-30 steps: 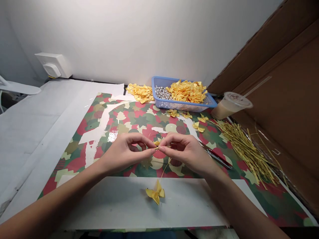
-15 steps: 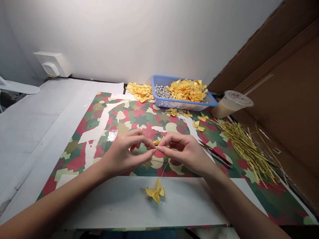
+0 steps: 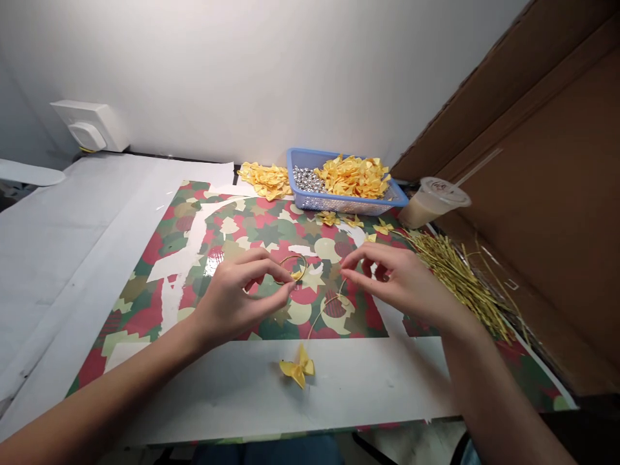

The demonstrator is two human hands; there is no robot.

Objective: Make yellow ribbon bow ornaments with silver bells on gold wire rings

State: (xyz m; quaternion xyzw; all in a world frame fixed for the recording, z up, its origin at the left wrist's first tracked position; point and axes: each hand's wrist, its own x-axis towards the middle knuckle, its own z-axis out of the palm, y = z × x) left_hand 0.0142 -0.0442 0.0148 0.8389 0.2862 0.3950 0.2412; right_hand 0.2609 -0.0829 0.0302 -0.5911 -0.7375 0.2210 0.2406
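Far left on the tabletop (image 3: pixel 53 226), a white wall socket box (image 3: pixel 90 126) sits back by the wall, well out of play. Moving in, the left hand (image 3: pixel 232 298) hovers over the patterned mat (image 3: pixel 159 265), thumb and forefinger clenched on a thin gold wire tie (image 3: pixel 290 259) that curls into a small loop at the fingertips. Below it, near the front edge, a yellow ribbon bow (image 3: pixel 297 371) lies on the white sheet (image 3: pixel 208 394), with a strand of the same gold wire rising from it toward the right. Farther back, a loose heap of bows (image 3: pixel 264 179) lies just beside a blue basket (image 3: pixel 346 205) full of more bows and silver beads. The right hand (image 3: pixel 404 282) is at the strand's upper end, fingers spread; whether it pinches the strand I cannot tell. Past it lie a bundle of gold ties (image 3: pixel 455 271) and a lidded cup (image 3: pixel 431 200). By the look of it, this wire is feather-light, springy and kinks easily, and the bow is soft and crushable, so fingertip grips near the wire ends and at the bow's knot seem best.
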